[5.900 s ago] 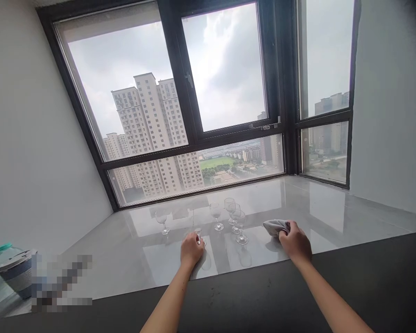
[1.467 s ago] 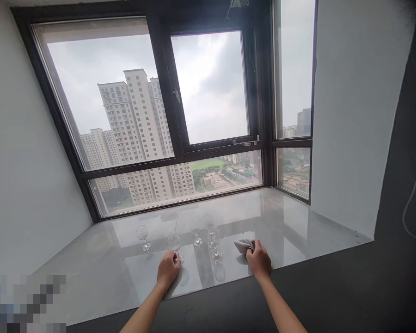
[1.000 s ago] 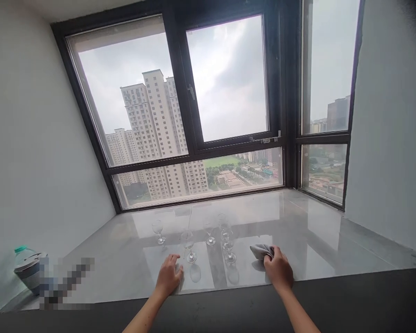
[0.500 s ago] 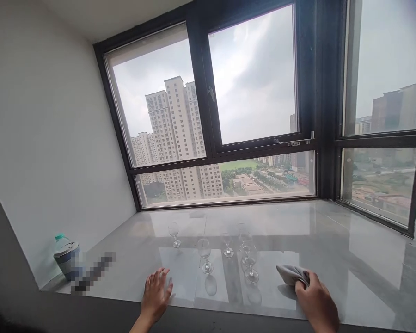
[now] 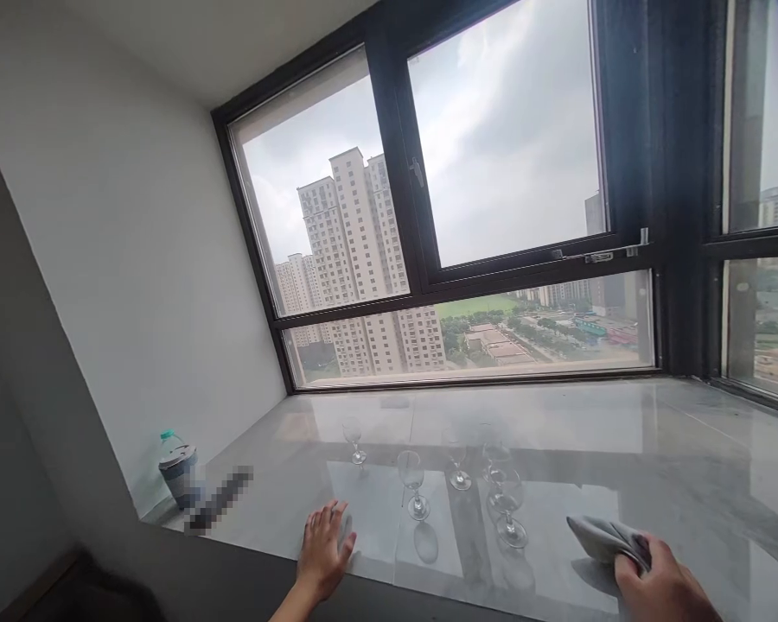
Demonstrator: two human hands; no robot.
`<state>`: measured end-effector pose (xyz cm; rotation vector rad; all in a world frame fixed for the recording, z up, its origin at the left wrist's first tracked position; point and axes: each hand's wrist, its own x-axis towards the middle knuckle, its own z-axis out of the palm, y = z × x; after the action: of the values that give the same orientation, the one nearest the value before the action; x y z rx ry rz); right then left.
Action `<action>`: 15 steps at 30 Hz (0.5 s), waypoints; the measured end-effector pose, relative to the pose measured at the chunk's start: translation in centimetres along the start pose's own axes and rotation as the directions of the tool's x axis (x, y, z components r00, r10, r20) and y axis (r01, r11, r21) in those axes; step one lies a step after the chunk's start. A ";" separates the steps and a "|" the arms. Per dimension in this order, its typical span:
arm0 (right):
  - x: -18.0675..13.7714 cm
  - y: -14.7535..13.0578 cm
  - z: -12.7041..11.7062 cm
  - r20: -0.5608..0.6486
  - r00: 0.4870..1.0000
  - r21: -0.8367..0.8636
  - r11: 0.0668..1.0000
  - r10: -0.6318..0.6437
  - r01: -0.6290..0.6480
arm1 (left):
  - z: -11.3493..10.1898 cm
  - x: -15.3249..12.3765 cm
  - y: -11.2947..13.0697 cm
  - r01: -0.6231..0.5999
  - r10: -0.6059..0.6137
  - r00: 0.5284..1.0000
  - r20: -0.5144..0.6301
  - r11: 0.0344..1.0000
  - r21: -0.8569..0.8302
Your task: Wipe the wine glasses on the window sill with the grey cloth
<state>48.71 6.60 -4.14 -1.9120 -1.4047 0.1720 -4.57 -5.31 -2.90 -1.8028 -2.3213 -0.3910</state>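
Observation:
Folded grey cloth point(image 5: 602, 540) is pinched in my right hand point(image 5: 667, 583) at the lower right, just above the sill. My left hand point(image 5: 324, 549) is at the sill's front edge, palm down, its fingers slightly bent and the thumb apart, with no clear object in it. Several clear stemmed glasses stand upright between my hands. One stemmed glass point(image 5: 417, 508) is nearest my left hand, another point(image 5: 512, 531) is at the front right, one point(image 5: 460, 478) is behind them, and a small one point(image 5: 359, 456) is farther left. The glasses at the right overlap, so their outlines are hard to separate.
On the left of the glossy grey sill point(image 5: 337, 553) stand a lidded cup point(image 5: 178, 475) and a bottle with a green cap point(image 5: 167, 434). A blurred dark object point(image 5: 220, 499) lies beside them. Dark-framed windows point(image 5: 421, 285) rise behind.
The view has turned left, so everything sits farther right in the picture. My right hand still holds the cloth, and my left hand stays by the front edge.

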 end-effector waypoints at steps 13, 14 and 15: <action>-1.3 -3.1 -0.9 -0.067 0.949 -0.225 0.932 -0.307 0.286 | -1.1 -0.2 1.0 -0.023 0.018 0.999 -0.051 0.993 -0.112; -1.4 -3.5 -1.2 -0.067 0.944 -0.246 0.922 -0.324 0.299 | -1.2 -0.1 0.8 -0.030 0.020 0.998 -0.063 0.985 -0.169; -1.3 -3.8 -1.5 -0.064 0.939 -0.263 0.914 -0.337 0.310 | -1.4 0.1 0.7 -0.034 0.016 0.997 -0.078 0.970 -0.242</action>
<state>46.04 5.16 -1.05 -1.8179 -1.7089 -0.2777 -3.95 -5.53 -1.52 -1.8835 -2.2808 -0.7563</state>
